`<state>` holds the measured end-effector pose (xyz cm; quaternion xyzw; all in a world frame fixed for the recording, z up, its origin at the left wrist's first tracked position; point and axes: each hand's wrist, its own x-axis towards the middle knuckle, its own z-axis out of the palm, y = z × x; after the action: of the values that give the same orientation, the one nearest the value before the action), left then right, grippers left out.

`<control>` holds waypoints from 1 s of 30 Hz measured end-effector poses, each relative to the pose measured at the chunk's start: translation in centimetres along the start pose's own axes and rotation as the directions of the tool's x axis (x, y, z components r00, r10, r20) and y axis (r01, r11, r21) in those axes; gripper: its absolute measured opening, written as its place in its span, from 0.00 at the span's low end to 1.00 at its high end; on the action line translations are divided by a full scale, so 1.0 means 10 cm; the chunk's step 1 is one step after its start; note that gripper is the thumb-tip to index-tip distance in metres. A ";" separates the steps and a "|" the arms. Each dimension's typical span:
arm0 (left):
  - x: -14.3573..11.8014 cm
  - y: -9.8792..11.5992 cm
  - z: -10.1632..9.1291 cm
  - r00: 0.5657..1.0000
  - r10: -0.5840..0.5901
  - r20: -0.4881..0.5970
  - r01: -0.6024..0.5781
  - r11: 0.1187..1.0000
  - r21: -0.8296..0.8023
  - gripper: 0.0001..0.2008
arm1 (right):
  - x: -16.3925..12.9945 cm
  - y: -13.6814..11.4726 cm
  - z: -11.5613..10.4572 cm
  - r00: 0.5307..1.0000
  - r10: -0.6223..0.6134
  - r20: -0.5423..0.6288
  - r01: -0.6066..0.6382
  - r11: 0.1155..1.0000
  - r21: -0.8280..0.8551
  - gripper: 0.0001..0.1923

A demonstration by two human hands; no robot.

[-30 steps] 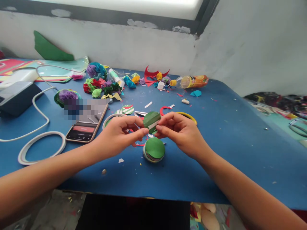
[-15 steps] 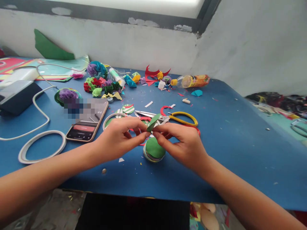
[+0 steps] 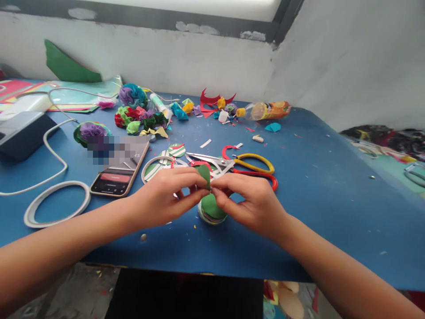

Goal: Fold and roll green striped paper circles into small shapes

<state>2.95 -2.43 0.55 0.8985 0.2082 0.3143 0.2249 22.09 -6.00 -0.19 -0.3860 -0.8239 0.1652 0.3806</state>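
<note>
Between both hands is a small green paper circle (image 3: 204, 174), bent and seen partly edge-on. My left hand (image 3: 169, 190) pinches its lower edge with thumb and forefinger. My right hand (image 3: 249, 195) has thumb and fingertips pressed together at the same edge, close beside the left fingertips. Just below them stands a round stack of paper circles (image 3: 212, 207) with a green one on top. Behind the hands lie scissors (image 3: 254, 164) with yellow and red handles, their blades half open over paper scraps. Green-and-white striped paper circles (image 3: 177, 150) rest by the blades.
To the left are a phone (image 3: 122, 170), a white ring (image 3: 57, 204) and a dark box (image 3: 28, 135) with a white cable. Ruffled paper flowers (image 3: 134, 96), a glue stick (image 3: 159, 103) and an orange-labelled bottle (image 3: 265, 110) lie along the back, near the wall.
The green paper circle has turned and tipped leftward in my fingers. My right fingertips have shifted slightly along its edge; the hands remain close together.
</note>
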 end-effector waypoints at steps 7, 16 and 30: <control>0.01 0.04 -0.01 0.948 -0.316 0.028 0.317 0.940 -0.126 0.05 | 0.06 0.09 -0.03 0.992 0.114 -0.059 -0.114 0.993 0.001 0.04; 0.02 -0.04 -0.02 0.872 -0.490 0.005 0.467 0.827 -0.313 0.08 | 0.14 0.60 -0.33 0.872 0.420 -0.250 -0.474 0.851 -0.224 0.12; 0.03 0.01 -0.05 0.859 -0.506 0.084 0.472 0.716 -0.514 0.11 | 0.11 0.16 -0.05 0.868 0.442 0.224 -0.476 0.616 0.628 0.08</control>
<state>2.89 -2.17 1.10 0.7067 0.3526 0.3156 0.5259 22.79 -4.13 -0.17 -0.4181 -0.5919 0.5480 0.4179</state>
